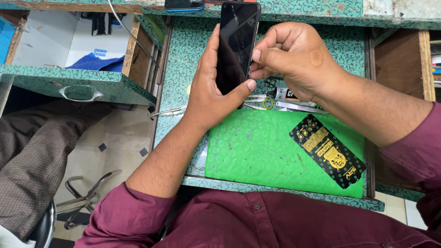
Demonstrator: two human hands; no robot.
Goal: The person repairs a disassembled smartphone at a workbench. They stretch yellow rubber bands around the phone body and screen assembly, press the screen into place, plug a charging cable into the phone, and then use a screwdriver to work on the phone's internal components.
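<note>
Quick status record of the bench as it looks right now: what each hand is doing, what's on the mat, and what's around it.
left hand: left hand holds a black phone upright, dark screen facing up
right hand: right hand pinches the phone's right edge
mat: green mat carries a black card with yellow print
behind mat: small glue tube, tweezers
left side: open drawer with blue cloth
</note>
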